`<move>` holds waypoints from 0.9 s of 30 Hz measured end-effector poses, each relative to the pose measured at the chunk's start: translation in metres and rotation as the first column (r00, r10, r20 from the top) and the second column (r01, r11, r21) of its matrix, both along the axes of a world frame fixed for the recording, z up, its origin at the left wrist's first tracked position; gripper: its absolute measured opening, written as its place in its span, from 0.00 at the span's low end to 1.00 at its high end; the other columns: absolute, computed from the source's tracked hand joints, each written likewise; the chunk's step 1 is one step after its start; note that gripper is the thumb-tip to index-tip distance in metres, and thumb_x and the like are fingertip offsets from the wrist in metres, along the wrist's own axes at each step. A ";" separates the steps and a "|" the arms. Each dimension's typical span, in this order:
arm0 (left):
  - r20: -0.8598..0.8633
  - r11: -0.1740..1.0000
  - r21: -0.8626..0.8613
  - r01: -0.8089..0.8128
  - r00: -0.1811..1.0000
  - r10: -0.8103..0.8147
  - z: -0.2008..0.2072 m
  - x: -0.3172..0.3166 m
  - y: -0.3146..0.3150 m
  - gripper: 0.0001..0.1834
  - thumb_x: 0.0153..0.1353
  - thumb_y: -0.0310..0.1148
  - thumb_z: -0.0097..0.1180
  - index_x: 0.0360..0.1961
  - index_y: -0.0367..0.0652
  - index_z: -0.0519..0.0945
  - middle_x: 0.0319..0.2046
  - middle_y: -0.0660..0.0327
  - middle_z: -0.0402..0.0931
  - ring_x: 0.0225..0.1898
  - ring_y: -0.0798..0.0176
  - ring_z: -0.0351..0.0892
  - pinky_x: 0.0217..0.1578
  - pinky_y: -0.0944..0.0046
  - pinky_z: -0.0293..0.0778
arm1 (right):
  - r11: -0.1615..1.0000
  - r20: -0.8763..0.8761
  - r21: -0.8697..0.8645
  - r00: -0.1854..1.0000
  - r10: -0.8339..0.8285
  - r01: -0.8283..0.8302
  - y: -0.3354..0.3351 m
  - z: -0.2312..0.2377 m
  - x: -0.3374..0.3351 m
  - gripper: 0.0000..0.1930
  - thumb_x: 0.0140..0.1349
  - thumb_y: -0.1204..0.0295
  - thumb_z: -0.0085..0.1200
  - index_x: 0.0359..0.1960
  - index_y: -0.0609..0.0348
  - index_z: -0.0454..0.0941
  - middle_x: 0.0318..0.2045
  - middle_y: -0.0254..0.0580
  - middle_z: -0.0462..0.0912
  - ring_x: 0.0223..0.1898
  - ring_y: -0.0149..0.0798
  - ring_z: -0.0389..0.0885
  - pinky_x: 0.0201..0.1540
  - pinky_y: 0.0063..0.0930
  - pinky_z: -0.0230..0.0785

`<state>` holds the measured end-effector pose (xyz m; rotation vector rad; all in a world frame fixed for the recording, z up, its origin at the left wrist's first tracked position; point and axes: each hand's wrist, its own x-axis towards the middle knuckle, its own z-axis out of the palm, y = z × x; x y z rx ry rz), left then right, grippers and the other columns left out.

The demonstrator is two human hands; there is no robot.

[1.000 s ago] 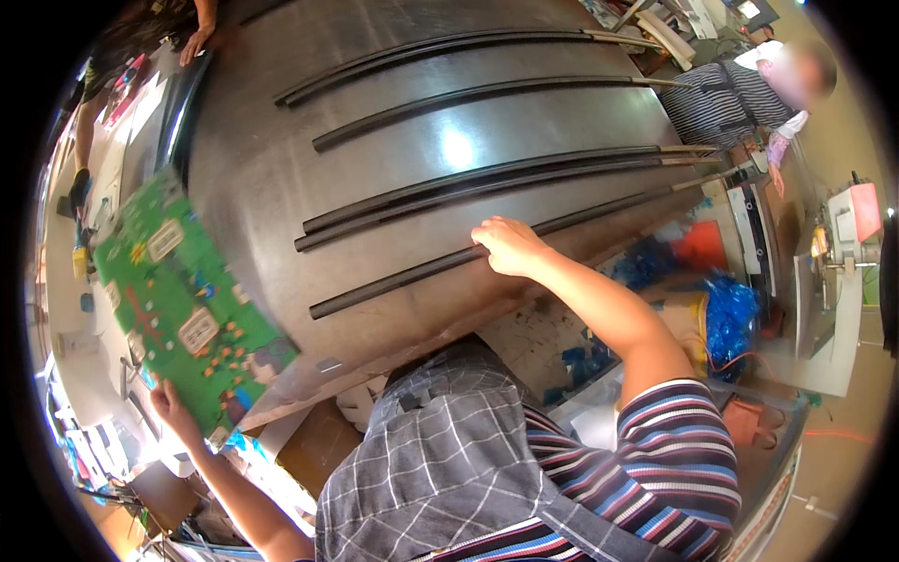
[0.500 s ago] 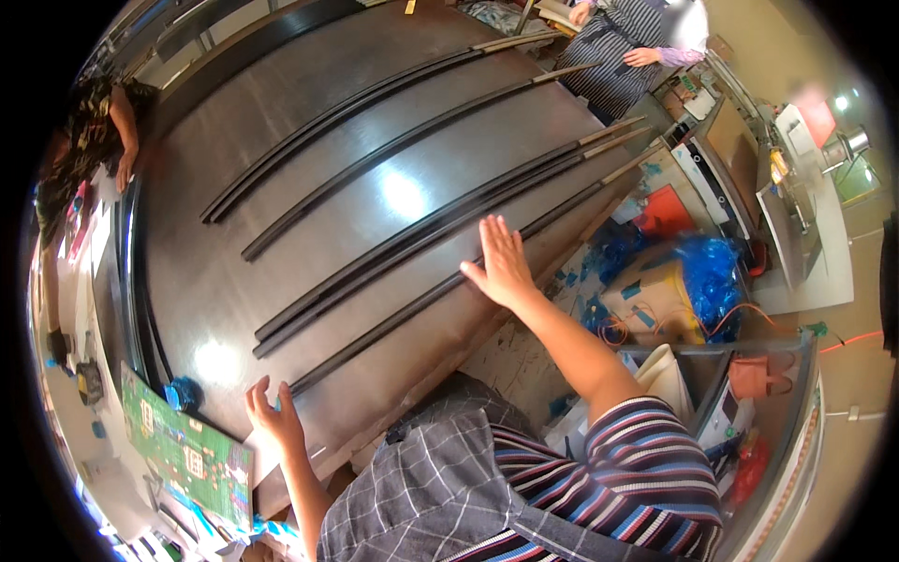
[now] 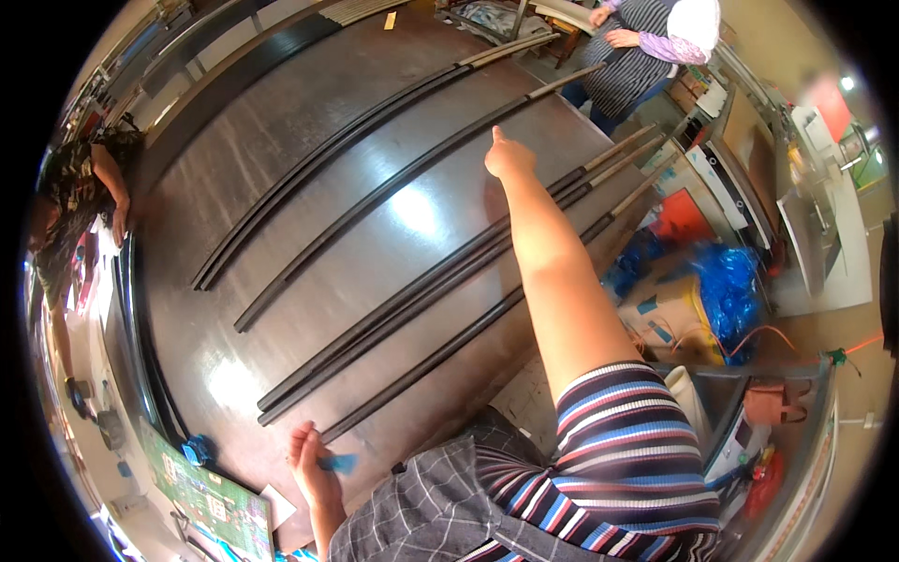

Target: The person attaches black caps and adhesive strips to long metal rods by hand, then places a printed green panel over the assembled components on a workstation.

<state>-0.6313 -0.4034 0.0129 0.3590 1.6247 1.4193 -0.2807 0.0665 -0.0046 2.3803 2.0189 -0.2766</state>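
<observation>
Several long, dark rods with pale ends lie slantwise across a large metal-topped table [image 3: 375, 272]. My right arm stretches over the near rods, and my right hand [image 3: 510, 157] has one finger extended at the near edge of a lone middle rod [image 3: 375, 195]. The other fingers look curled, and I see nothing in them. My left hand [image 3: 314, 468] is by the lower end of the nearest rod [image 3: 421, 370], its fingers drawn together. A small blue piece [image 3: 339, 464], which looks like tape, sticks out by its thumb. Two rods lie side by side in a near pair [image 3: 393, 317].
Across the table at upper right stands a person in a striped apron [image 3: 623, 70]; another person's arm [image 3: 110, 187] rests at the left edge. A green circuit-like panel [image 3: 211, 496] and a blue roll [image 3: 198, 450] sit lower left. Blue plastic [image 3: 726, 300] lies right.
My right hand has reached away from me, from the nearest rod to the middle one. My left hand has moved slightly right and down, its fingers closing up. The view has shifted.
</observation>
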 end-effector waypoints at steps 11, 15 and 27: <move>0.354 0.912 -0.156 0.379 0.884 -0.306 -0.075 0.017 -0.143 0.11 0.56 0.29 0.64 0.36 0.40 0.73 0.32 0.61 0.78 0.31 0.70 0.75 0.36 0.69 0.72 | 0.905 -0.158 0.423 0.980 0.122 -0.044 -0.245 -0.049 0.012 0.36 0.66 0.52 0.47 0.69 0.62 0.56 0.70 0.59 0.54 0.73 0.60 0.44 0.71 0.58 0.39; 0.258 0.968 -0.026 0.251 0.937 -0.236 -0.095 0.015 -0.166 0.14 0.55 0.29 0.67 0.36 0.40 0.73 0.34 0.58 0.79 0.34 0.68 0.77 0.41 0.67 0.74 | 0.956 -0.225 0.290 0.974 0.029 0.039 -0.269 -0.086 0.012 0.44 0.67 0.45 0.42 0.71 0.69 0.45 0.72 0.66 0.41 0.74 0.60 0.34 0.73 0.52 0.34; 0.356 0.883 -0.141 0.447 0.855 -0.376 -0.085 -0.004 -0.159 0.06 0.56 0.22 0.57 0.36 0.36 0.78 0.34 0.55 0.80 0.34 0.64 0.78 0.41 0.67 0.74 | 0.965 -0.282 0.254 0.959 0.012 0.062 -0.254 -0.062 0.003 0.40 0.68 0.46 0.40 0.70 0.67 0.51 0.72 0.59 0.49 0.74 0.54 0.42 0.71 0.58 0.41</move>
